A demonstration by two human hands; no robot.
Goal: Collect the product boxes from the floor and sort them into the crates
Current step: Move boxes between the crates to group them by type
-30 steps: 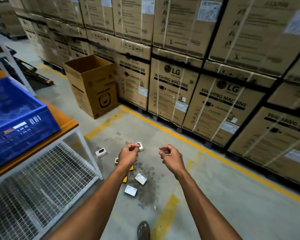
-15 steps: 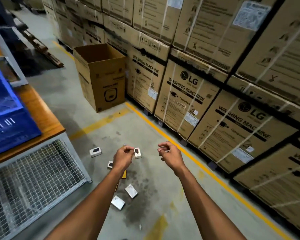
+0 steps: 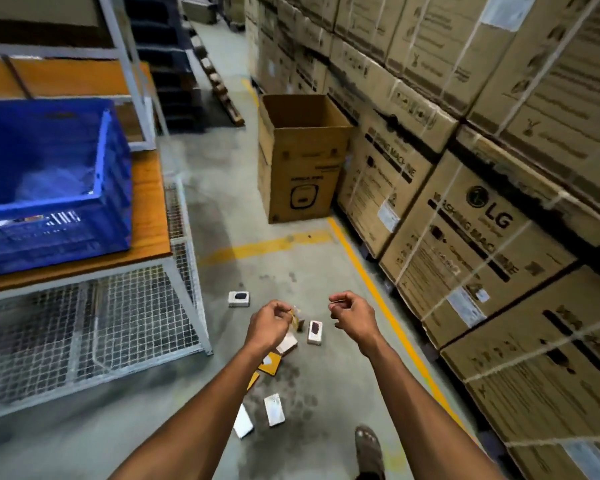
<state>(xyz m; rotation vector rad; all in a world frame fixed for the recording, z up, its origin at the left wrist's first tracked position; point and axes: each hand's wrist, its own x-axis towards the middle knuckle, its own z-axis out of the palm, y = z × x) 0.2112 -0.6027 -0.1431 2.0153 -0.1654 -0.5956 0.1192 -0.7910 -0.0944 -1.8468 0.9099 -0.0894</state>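
Several small product boxes lie scattered on the concrete floor below my hands: a white one with a dark picture [image 3: 239,298] furthest away, another white one [image 3: 315,331], a yellow one [image 3: 270,363] and two white ones [image 3: 274,409] [image 3: 243,425] nearest to me. My left hand [image 3: 269,323] and my right hand [image 3: 350,315] hover above them at waist height, fingers curled toward the thumbs. I make out nothing held in either. A blue plastic crate [image 3: 56,233] stands on the orange-topped table at the left.
The table [image 3: 149,216] has a white metal frame with wire mesh [image 3: 84,334] underneath. An open cardboard carton [image 3: 302,157] stands on the floor ahead. Strapped washing-machine cartons [image 3: 465,237] wall off the right side behind a yellow floor line. My sandalled foot [image 3: 369,452] is at the bottom.
My view has swung left, bringing the table and blue crate further into frame. Both hands keep the same curled pose above the boxes. None of the boxes has moved.
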